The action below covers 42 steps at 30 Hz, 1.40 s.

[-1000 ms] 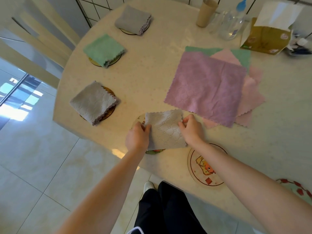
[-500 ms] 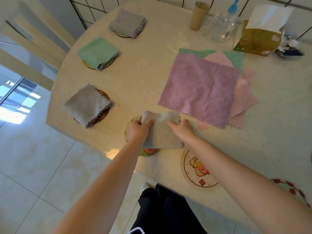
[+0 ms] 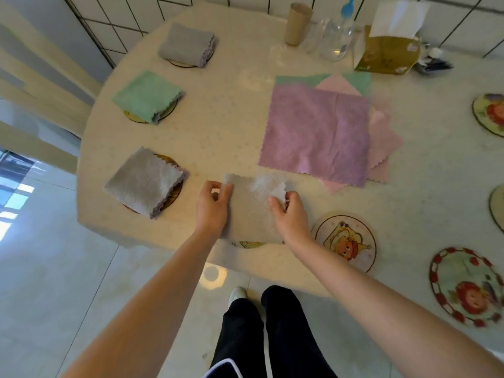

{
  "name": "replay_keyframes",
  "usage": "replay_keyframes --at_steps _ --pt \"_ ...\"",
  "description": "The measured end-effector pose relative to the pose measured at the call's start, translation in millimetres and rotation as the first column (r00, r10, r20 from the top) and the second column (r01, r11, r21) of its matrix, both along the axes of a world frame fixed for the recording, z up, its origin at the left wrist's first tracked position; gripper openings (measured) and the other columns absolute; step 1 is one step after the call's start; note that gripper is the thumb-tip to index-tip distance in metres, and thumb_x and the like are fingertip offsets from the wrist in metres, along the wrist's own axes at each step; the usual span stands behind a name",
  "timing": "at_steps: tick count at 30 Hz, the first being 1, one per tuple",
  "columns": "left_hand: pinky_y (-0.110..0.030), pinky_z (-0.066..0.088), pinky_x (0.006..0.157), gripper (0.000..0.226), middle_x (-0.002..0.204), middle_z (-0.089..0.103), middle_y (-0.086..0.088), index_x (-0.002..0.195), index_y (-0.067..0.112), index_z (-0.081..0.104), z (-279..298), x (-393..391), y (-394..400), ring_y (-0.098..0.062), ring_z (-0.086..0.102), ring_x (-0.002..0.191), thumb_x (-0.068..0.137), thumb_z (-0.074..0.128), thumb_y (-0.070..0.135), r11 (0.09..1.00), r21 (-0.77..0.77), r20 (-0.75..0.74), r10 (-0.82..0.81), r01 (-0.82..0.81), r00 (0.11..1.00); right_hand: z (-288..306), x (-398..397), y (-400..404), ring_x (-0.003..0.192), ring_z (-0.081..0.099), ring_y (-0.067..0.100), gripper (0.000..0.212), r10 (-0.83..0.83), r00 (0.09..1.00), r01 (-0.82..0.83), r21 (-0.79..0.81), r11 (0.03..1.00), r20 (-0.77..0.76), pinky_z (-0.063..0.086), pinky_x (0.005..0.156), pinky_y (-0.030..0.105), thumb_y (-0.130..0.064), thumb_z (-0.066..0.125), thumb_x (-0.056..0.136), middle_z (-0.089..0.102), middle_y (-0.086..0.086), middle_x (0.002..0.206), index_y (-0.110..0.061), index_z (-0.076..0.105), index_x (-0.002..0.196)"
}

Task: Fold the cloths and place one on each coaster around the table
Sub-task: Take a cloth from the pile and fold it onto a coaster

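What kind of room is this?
Probably a home dining corner or kitchen: a round table set with picture coasters, a tissue box and a cup beside a tiled wall.

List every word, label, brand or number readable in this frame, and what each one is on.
No text can be read.
Tissue box: printed marks on its side, too blurred to read.
Cartoon coaster near the right hand: a picture only, no letters visible.
Red-rimmed coaster: a picture only, no letters visible.
Folded cloths and paper cup: no print visible.
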State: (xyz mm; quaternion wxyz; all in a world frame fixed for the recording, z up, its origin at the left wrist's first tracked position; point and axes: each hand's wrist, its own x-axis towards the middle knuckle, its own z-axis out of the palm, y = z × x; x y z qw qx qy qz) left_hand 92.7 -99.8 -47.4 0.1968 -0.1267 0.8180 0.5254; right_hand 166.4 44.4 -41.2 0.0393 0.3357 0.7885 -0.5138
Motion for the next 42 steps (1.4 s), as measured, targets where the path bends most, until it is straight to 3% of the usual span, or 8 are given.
replay_keyframes --at_steps 5,8,10,19,24,29,35,42 --pt "-0.025 0.045 0.065 0.044 0.105 0.056 0.005 0.13 0.03 0.044 -9 8 -36 -0.01 0.057 0.088 0.09 0.062 0.03 0.97 0.034 0.072 -0.244 0.242 0.967 -19 25 -21 0.086 0.057 0.014 0.023 -0.125 0.99 0.129 -0.058 0.99 0.069 0.046 0.071 0.026 -0.025 0.05 0.095 0.056 -0.005 0.094 -0.014 0.049 0.115" --pt "-0.028 0.045 0.082 0.057 0.113 0.05 0.009 0.14 0.026 0.038 -13 12 -46 -0.015 0.054 0.101 0.09 0.062 0.016 0.938 -0.015 0.072 -0.345 0.347 0.936 -27 36 -23 0.089 0.059 0.014 0.022 -0.14 0.985 0.149 -0.087 0.985 0.1 0.046 0.06 0.018 -0.018 0.053 0.093 0.059 -0.003 0.1 -0.014 0.05 0.115" --pt "-0.029 0.044 0.085 0.057 0.116 0.05 0.008 0.141 0.026 0.038 -13 14 -47 -0.018 0.054 0.106 0.09 0.061 0.014 0.917 -0.074 0.049 -0.388 0.391 0.92 -31 41 -25 0.083 0.059 0.01 0.022 -0.156 0.982 0.167 -0.109 0.98 0.102 0.041 0.049 0.012 -0.014 0.055 0.093 0.059 -0.002 0.1 -0.013 0.051 0.114" --pt "-0.034 0.047 0.078 0.048 0.125 0.053 0.01 0.136 0.037 0.038 -11 -6 -32 -0.018 0.059 0.093 0.094 0.054 0.02 0.892 -0.149 -0.164 -0.449 0.428 0.879 -23 24 -16 0.081 0.057 0.006 0.019 -0.159 0.986 0.159 -0.005 0.987 -0.049 0.044 0.068 0.016 -0.007 0.056 0.09 0.053 -0.016 0.085 -0.018 0.05 0.104" --pt "-0.037 0.046 0.089 0.045 0.128 0.056 0.001 0.135 0.032 0.042 -21 -16 -32 -0.023 0.058 0.105 0.094 0.054 0.016 0.857 -0.204 -0.13 -0.504 0.474 0.854 -38 24 -26 0.088 0.065 0.02 0.021 -0.256 0.96 0.274 -0.18 0.945 0.118 0.057 0.076 0.046 -0.006 0.058 0.088 0.06 -0.005 0.088 -0.019 0.049 0.102" --pt "-0.03 0.043 0.087 0.044 0.117 0.055 0.011 0.133 0.033 0.044 -14 -33 -21 -0.011 0.057 0.097 0.094 0.054 0.015 0.867 -0.161 -0.177 -0.496 0.472 0.85 -41 28 -41 0.082 0.068 0.027 0.027 -0.345 0.918 0.397 -0.431 0.81 0.197 0.06 0.065 0.042 0.004 0.063 0.081 0.062 0.01 0.096 -0.018 0.05 0.092" --pt "-0.036 0.042 0.098 0.047 0.134 0.054 -0.001 0.136 0.025 0.046 -21 -47 -12 -0.023 0.052 0.119 0.091 0.057 0.016 0.737 -0.357 -0.099 -0.641 0.574 0.761 -45 33 -44 0.082 0.071 0.024 0.019 -0.282 0.916 0.385 -0.424 0.82 0.285 0.06 0.065 0.037 -0.003 0.063 0.082 0.067 0.013 0.101 -0.012 0.056 0.097" --pt "-0.039 0.035 0.104 0.046 0.142 0.045 -0.001 0.139 0.022 0.044 -10 -57 15 -0.024 0.037 0.13 0.093 0.053 0.02 0.689 -0.501 -0.157 -0.667 0.523 0.728 -22 25 25 0.091 0.066 0.027 0.012 0.004 0.943 0.055 -0.168 0.984 0.332 0.056 0.083 0.043 -0.015 0.052 0.084 0.067 0.01 0.096 -0.021 0.058 0.092"
